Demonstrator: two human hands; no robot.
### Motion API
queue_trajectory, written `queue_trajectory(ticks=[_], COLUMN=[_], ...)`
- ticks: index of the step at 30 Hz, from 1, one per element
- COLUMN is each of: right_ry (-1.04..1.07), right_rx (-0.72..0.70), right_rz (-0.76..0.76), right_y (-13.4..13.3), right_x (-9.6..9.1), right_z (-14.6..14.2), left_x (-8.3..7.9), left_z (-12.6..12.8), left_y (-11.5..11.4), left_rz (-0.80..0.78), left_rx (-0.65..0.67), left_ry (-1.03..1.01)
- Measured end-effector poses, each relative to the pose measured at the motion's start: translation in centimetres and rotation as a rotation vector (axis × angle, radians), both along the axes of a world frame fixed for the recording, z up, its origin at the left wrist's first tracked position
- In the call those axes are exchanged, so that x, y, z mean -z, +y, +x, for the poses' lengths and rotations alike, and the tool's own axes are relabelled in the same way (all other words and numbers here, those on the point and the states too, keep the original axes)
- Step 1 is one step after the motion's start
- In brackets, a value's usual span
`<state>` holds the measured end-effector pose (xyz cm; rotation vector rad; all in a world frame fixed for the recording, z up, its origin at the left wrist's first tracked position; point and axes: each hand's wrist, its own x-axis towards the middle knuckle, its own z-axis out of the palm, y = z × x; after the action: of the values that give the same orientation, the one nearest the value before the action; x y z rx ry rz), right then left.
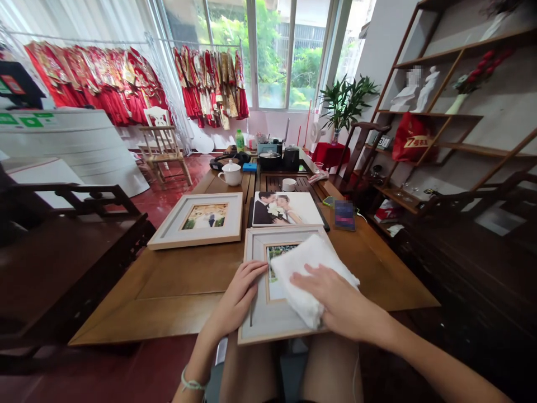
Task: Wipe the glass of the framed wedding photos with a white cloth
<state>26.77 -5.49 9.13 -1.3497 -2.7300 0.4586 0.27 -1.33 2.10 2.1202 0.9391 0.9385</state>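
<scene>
A light wooden picture frame (255, 322) lies face up at the table's near edge, its lower part reaching over my lap. My left hand (239, 294) lies along its left side, fingers stretched over the border toward the inner photo. Under my right hand (331, 294) is a folded white cloth (308, 257), pressed onto the frame's right half. The cloth hides much of the photo (274, 288). Just beyond lies a print of a couple (289, 210). Another framed photo (201, 218) rests to the left.
The wooden table (176, 285) also bears a phone (344, 215) at right, a lidded white cup (230, 173), a small white cup (288, 184) and dark pots (291, 159) farther back. Dark wooden chairs (100, 210) flank it. Shelves (440, 115) stand at right.
</scene>
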Motion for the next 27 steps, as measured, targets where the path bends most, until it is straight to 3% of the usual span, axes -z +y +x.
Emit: queue_trajectory(ticks=[3, 6, 11, 16, 22, 27], right_ry=[0.043, 0.016, -0.048, -0.048, 0.159, 0.304], right_rx=[-0.103, -0.068, 0.178, 0.236, 0.009, -0.287], right_rz=[-0.129, -0.171, 0.064, 0.250, 0.097, -0.049], right_y=[-4.2, -5.6, -3.4, -1.9, -3.1, -3.2], right_x=[-1.6, -2.4, -0.7, 1.2, 1.5, 0.5], right_z=[1.1, 3.0, 4.5, 0.5, -5.4, -3.6], left_x=[0.0, 0.0, -0.1, 0.1, 0.2, 0.3], left_z=[0.0, 0.0, 0.0, 0.3, 0.4, 0.3], left_y=[0.0, -0.1, -0.1, -0.2, 0.0, 0.1], left_rz=[0.011, 0.012, 0.012, 0.011, 0.008, -0.038], left_rx=[-0.006, -0.007, -0.009, -0.060, -0.076, -0.081], left_ry=[-0.004, 0.000, -0.009, -0.001, -0.005, -0.032])
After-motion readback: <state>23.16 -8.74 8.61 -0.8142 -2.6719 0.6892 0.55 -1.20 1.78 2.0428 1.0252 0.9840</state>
